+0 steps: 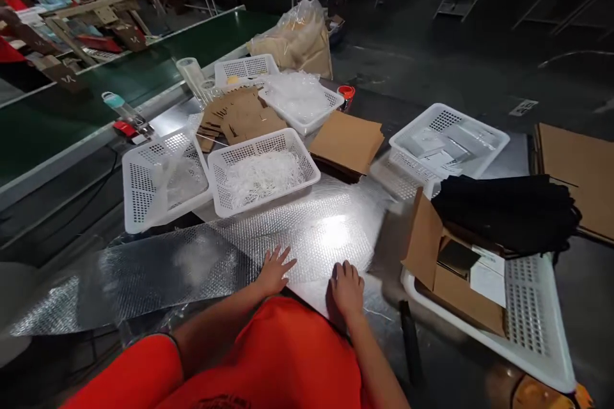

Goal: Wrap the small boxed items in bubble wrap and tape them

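Note:
A long sheet of clear bubble wrap (307, 223) lies across the metal table in front of me, its left part hanging past the table edge. My left hand (274, 273) rests on its near edge with the fingers spread, holding nothing. Further right, my right hand (348, 289) lies palm down near the table's front edge. Its fingers are slightly bent, the thumb is hidden, and no held thing shows. Beyond the wrap stands a white basket (220, 201) filled with white shredded filler (266, 174). A dark narrow bar (410, 339) is right of my right hand.
At right, a white basket (559, 332) bears an open cardboard box (425, 243) and black cloth-like items (508, 211). More baskets, flat cardboard (348, 140) and a tape dispenser (125, 116) lie farther back. A green conveyor (167, 57) runs along the left.

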Available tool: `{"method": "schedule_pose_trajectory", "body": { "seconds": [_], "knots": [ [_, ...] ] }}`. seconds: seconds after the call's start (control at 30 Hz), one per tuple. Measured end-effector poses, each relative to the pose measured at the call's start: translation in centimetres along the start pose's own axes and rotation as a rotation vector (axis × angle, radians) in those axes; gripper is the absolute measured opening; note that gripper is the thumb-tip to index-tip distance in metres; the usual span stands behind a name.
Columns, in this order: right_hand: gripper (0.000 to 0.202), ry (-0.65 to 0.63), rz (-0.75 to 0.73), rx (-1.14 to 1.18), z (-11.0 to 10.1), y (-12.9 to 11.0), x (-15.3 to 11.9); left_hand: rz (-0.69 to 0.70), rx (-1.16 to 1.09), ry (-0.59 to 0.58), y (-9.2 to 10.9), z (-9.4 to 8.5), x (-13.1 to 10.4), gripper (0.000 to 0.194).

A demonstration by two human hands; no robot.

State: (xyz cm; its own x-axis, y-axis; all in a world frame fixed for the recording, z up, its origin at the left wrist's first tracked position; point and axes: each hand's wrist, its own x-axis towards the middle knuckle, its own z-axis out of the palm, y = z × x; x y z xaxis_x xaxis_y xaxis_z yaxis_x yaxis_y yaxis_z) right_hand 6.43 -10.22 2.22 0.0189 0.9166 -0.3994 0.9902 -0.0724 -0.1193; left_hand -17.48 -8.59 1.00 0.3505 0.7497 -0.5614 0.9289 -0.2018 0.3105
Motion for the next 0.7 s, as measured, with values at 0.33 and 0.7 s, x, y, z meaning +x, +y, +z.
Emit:
{"method": "schedule_pose_trajectory", "body": {
  "seconds": [0.33,0.7],
  "knots": [
    [0.048,0.379,0.443,-0.052,2.6,9.8,-6.5,-0.065,0.069,0.006,0.4,0.3,-0.3,0.078],
    [0.05,0.462,0.761,0.086,3.7,20.6,-13.6,-0.138,0.101,0.002,1.7,-0.4,-0.2,0.074]
  ]
}}
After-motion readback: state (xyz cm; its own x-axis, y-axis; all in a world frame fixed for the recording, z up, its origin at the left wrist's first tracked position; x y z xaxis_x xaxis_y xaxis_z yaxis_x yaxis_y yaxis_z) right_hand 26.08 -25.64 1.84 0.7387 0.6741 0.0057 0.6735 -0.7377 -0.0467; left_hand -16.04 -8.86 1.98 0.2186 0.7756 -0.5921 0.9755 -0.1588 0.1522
